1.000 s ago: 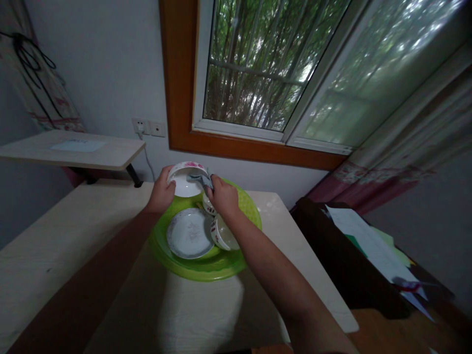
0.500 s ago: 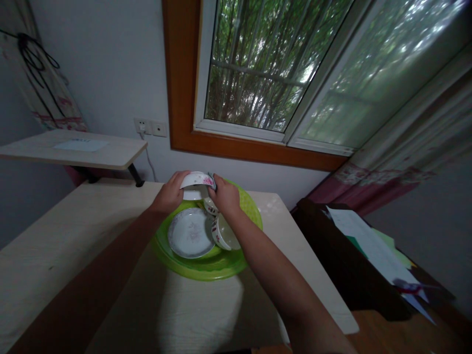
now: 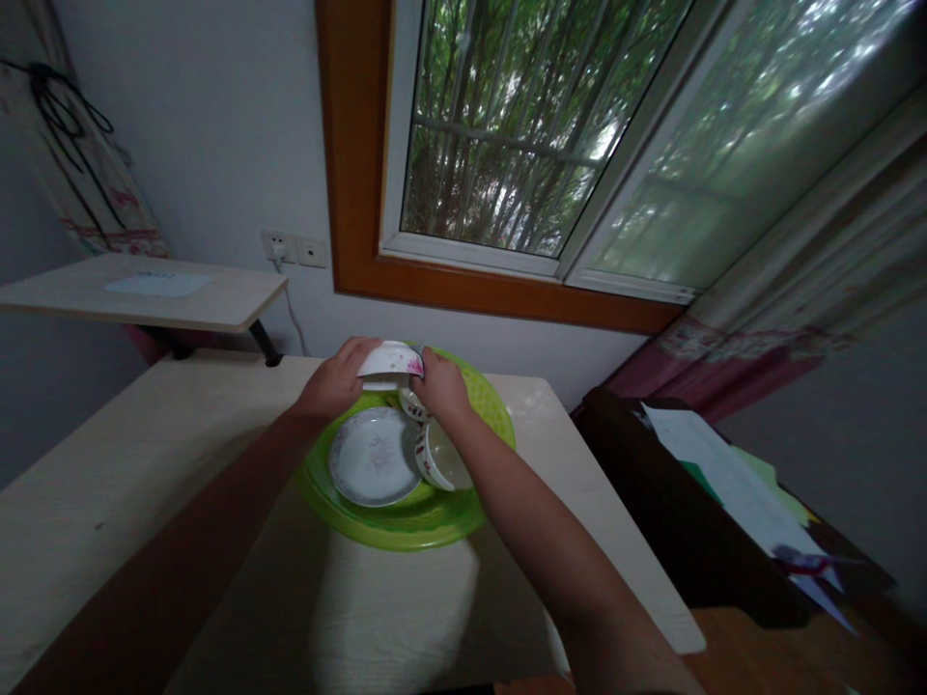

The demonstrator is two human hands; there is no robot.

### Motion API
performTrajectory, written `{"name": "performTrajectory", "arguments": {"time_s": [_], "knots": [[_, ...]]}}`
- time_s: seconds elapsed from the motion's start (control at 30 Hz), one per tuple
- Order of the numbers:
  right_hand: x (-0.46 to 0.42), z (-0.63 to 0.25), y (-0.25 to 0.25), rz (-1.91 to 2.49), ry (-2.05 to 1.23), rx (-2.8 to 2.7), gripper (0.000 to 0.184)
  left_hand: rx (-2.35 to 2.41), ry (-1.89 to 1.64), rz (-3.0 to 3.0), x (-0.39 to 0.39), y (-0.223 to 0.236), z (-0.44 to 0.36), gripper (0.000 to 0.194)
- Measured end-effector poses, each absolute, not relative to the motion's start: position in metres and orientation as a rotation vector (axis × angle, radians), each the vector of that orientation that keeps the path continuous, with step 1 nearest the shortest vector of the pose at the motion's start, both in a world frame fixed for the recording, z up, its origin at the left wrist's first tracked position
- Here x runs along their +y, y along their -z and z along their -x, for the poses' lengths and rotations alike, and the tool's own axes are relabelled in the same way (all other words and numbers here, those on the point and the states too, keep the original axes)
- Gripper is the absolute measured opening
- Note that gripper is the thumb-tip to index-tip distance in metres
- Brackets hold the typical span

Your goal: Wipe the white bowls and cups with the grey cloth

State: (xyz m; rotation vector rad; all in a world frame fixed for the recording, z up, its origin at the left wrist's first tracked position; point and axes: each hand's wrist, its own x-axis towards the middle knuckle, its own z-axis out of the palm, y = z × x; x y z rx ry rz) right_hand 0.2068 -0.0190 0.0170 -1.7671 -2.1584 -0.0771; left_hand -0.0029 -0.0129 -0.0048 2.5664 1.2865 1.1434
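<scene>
A white bowl with pink flowers [image 3: 392,358] is held tilted above the far part of a green plastic basin [image 3: 406,537]. My left hand [image 3: 334,380] is closed on the bowl's left side. At its right end, my right hand [image 3: 441,382] is closed with a scrap of grey cloth [image 3: 418,350] against the rim; most of the cloth is hidden. Below them, a round white plate with a grey rim [image 3: 375,456] lies in the basin. Beside it a patterned bowl [image 3: 438,458] leans on its side, and another small bowl [image 3: 413,403] is partly covered by my right hand.
The basin stands on a pale wooden table [image 3: 395,618]. A raised shelf [image 3: 238,307] with a paper on it is at the left. Behind are a wall socket with a cable [image 3: 279,248] and a window. A dark cabinet with papers [image 3: 714,473] stands at the right.
The flowered bowl has shifted slightly right and down, and my left hand has moved with it. Less of the cloth shows at my right fingers. Basin and plate stay put.
</scene>
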Motion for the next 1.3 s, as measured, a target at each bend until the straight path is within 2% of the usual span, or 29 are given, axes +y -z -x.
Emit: {"name": "performTrajectory", "arguments": {"time_s": [0.2, 0.4, 0.57, 0.67, 0.77, 0.9, 1.0, 1.17, 1.3], "knots": [[-0.004, -0.211, 0.0, 1.722, -0.15, -1.97, 0.025, 1.379, -1.313, -2.379, -0.006, 0.007, 0.002, 0.056], [0.004, -0.209, 0.009, 1.642, -0.364, -1.883, 0.029, 1.494, -1.142, -2.166, -0.001, 0.014, 0.002, 0.054], [-0.004, -0.206, 0.005, 1.676, -0.192, -1.963, 0.025, 1.427, -1.205, -2.155, -0.003, 0.013, 0.003, 0.052], [-0.012, -0.205, -0.003, 1.721, -0.038, -2.057, 0.023, 1.342, -1.189, -2.274, -0.005, 0.011, 0.003, 0.061], [-0.02, -0.203, -0.012, 1.739, 0.069, -2.158, 0.028, 1.366, -1.104, -2.423, -0.009, 0.01, 0.002, 0.069], [-0.025, -0.202, -0.019, 1.747, 0.101, -2.206, 0.03, 1.472, -0.996, -2.549, -0.015, 0.004, 0.0, 0.069], [-0.021, -0.202, -0.015, 1.726, 0.032, -2.161, 0.028, 1.476, -1.057, -2.565, -0.017, 0.002, 0.0, 0.063], [-0.002, -0.207, 0.003, 1.676, -0.264, -1.95, 0.025, 1.52, -1.275, -2.399, -0.01, 0.004, 0.002, 0.048], [0.008, -0.21, 0.012, 1.583, -0.408, -1.858, 0.027, 1.633, -1.075, -2.253, -0.007, 0.008, 0.002, 0.054]]}}
